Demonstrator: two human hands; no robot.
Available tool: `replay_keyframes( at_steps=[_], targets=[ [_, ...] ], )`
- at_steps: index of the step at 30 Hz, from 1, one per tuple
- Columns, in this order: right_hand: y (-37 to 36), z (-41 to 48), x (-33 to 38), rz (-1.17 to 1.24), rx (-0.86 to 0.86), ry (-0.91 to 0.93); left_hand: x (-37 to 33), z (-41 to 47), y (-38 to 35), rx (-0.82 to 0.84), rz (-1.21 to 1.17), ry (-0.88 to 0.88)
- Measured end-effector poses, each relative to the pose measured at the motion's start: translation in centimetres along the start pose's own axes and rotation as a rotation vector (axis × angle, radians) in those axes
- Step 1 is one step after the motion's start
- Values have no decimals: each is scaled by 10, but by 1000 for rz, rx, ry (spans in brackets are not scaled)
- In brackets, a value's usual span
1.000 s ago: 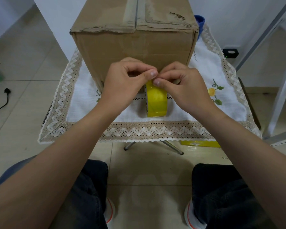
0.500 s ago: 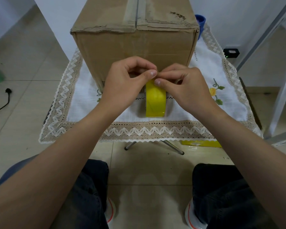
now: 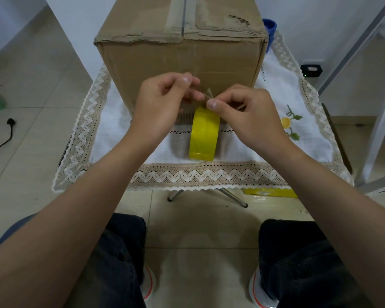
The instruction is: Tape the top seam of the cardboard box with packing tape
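Note:
A brown cardboard box (image 3: 180, 61) stands on the cloth-covered table (image 3: 209, 174), its top seam (image 3: 183, 16) running away from me between strips of old tape. A yellow roll of packing tape (image 3: 203, 138) stands on edge in front of the box. My right hand (image 3: 249, 112) grips the top of the roll, thumb pressed on it. My left hand (image 3: 160, 101) pinches the loose translucent tape end (image 3: 208, 94), which is lifted a little off the roll.
A blue cup (image 3: 270, 25) shows behind the box's right corner. A small black device (image 3: 311, 71) lies on the floor at the right, near white frame legs (image 3: 378, 121). A yellow packet (image 3: 271, 192) lies under the table edge. A black cable (image 3: 2, 138) trails at the left.
My fingertips were pinched together at the top of the roll. Now my left hand has drawn up and to the left, and a small flap of tape stands free.

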State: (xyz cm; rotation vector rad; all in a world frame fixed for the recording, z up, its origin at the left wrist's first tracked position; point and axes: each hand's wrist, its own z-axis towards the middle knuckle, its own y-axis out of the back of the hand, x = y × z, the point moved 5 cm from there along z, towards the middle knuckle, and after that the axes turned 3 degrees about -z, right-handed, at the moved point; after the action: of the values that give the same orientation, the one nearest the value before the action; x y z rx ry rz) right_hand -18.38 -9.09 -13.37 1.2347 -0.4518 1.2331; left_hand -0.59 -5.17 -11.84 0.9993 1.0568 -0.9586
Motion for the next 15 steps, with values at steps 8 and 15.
replay_keyframes(
  at_steps=[8,15],
  targets=[
    [3,0,6,68,-29,4,0,-6,-5,107,12,116],
    [3,0,10,106,-37,-9,3,-5,-5,125,8,130]
  ],
)
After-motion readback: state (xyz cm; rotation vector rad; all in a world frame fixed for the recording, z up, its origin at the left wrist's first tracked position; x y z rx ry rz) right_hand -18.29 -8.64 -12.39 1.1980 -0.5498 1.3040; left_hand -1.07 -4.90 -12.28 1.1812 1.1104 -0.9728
